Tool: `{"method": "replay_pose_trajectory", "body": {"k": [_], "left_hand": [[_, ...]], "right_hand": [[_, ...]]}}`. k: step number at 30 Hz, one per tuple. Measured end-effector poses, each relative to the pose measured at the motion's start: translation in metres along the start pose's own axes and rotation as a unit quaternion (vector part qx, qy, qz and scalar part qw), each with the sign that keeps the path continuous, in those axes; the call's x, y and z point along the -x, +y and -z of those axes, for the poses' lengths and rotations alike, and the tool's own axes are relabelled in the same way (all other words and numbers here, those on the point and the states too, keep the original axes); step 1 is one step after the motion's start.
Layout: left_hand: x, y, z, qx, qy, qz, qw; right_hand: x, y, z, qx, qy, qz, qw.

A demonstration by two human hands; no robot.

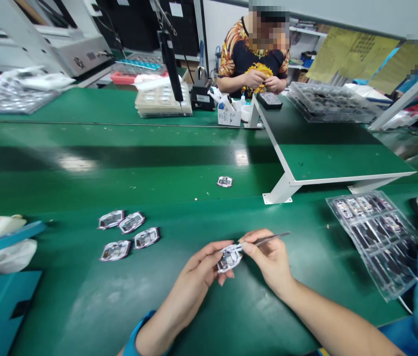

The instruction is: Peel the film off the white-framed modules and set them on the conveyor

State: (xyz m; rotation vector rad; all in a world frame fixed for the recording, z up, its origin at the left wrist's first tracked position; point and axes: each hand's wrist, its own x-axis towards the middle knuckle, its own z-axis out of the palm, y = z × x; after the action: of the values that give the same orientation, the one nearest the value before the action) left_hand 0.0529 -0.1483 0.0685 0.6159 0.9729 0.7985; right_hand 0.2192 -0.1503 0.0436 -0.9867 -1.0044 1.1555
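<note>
My left hand (203, 267) is closed around a small white-framed electronic part (229, 259), held just above the green mat (83, 306). My right hand (268, 257) pinches metal tweezers (264, 241), whose tips touch the top of that part. Several similar parts (129, 232) lie in a cluster on the mat to the left of my hands. One more part (224, 181) lies alone farther back on the conveyor belt.
A clear plastic tray (375, 237) of parts lies at the right. A white-framed green shelf (327, 153) stands behind it. A person across the table works with both hands (264, 79). Teal and white items (1, 237) sit at the left edge.
</note>
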Motion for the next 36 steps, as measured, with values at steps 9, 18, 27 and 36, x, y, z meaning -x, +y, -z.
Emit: {"method": "replay_pose_trajectory", "body": {"k": [9, 18, 27, 36], "left_hand": [[0.000, -0.002, -0.004, 0.005, 0.004, 0.000, 1.000], [-0.003, -0.008, -0.005, -0.058, 0.020, -0.029, 0.998], [-0.004, -0.006, -0.002, -0.096, 0.035, -0.043, 0.994], [0.000, -0.003, -0.007, -0.093, 0.044, -0.039, 0.994]], "right_hand": [[0.002, 0.002, -0.002, -0.003, -0.016, -0.011, 1.000], [0.003, 0.001, -0.002, -0.001, -0.030, -0.031, 0.999], [0.004, -0.004, -0.003, 0.088, -0.043, 0.098, 0.990], [0.003, -0.001, -0.006, 0.035, -0.032, 0.019, 0.999]]}}
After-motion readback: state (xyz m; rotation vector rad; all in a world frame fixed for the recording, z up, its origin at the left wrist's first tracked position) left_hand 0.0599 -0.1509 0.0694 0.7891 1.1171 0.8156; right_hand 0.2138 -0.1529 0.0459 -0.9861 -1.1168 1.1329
